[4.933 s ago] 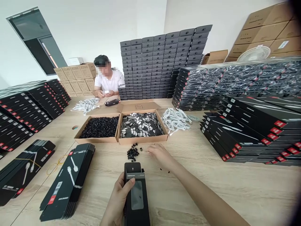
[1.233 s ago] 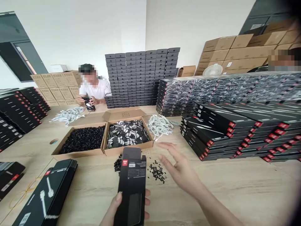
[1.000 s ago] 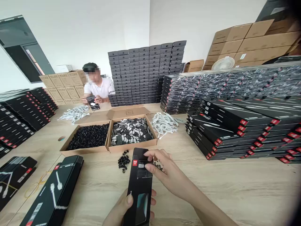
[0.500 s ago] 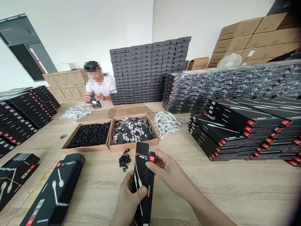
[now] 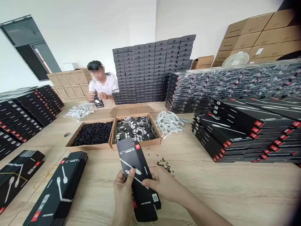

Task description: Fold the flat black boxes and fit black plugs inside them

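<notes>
"Lower than before: the right hand (image 5: 162,183) has gone from the red-marked top of the black box (image 5: 138,177) down to its side, and the box has tipped over leftward."

"How's it held now?"

"Between both palms, over the near side of the desk (image 5: 199,191). The left hand (image 5: 123,188) lays its thumb across the printed face; the right thumb presses the opposite side, other fingers tucked out of sight. I'd guess the double hold keeps thin card from twisting."

"Closed up, is it?"

"Flaps jut out at both ends, so it seems not. What's inside, I can't tell."

"And that stack of printed cartons (image 5: 54,188)?"

"Flat, face up, left of the left hand, probably for easy reach."

"What about those trays ahead?"

"Open-topped, likely for quick picking: one brown tray (image 5: 90,148) is full of small black pieces, the other tray (image 5: 152,143) of round tags. Those loose black bits (image 5: 166,164) lie just beyond the right hand, perhaps to be handy too."
</notes>
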`<state>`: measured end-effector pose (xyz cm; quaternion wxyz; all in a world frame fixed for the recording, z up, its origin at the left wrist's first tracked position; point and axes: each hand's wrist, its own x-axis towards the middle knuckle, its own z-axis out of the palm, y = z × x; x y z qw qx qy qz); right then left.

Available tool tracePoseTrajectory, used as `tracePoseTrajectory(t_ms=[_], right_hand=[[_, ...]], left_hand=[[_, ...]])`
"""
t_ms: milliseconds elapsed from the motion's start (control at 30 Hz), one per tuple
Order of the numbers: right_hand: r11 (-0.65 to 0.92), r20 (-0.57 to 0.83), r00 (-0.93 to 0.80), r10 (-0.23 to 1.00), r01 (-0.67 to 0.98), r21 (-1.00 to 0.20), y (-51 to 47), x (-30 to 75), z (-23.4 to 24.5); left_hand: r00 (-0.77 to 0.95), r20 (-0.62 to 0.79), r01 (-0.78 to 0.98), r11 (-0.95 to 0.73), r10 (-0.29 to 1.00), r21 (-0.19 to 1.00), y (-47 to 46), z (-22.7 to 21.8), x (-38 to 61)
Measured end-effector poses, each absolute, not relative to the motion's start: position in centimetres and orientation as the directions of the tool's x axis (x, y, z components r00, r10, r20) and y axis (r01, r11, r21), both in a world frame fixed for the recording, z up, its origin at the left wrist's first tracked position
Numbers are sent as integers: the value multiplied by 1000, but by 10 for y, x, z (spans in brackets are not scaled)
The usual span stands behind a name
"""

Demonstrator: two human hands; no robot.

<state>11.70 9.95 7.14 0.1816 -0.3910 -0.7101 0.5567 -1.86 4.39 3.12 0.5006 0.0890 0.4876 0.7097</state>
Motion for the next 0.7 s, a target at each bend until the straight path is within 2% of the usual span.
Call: tracePoseTrajectory(t_ms=[100,267,333,433,500,533,600,700], right_hand=[[205,-94,-589,803,420,-884,98,115,73],[363,-44,-629,776,503,-785,91,119,80],[445,-15,-600,800,610,-656,84,119,77],[535,30,-559,829,775,-338,64,115,67],[583,41,-587,808,788,-197,51,112,63],[617,38,-623,781,762,-196,47,112,64],[646,56,-665,745,698,-309,45,114,72],[486,126,-513,849,666,-565,61,121,94]], left_hand=[[-507,-380,-647,-50,774,761,46,32,-20],[-519,-383,-655,-69,764,752,48,34,-20],[-490,-363,-625,-29,792,780,48,36,-20],[-453,-344,-576,25,823,817,46,39,-20],[-448,-363,-565,56,817,823,44,41,-22],[-448,-377,-553,80,810,829,42,42,-23],[-450,-385,-507,124,806,853,39,44,-26],[-375,-345,-425,171,861,889,32,44,-28]])
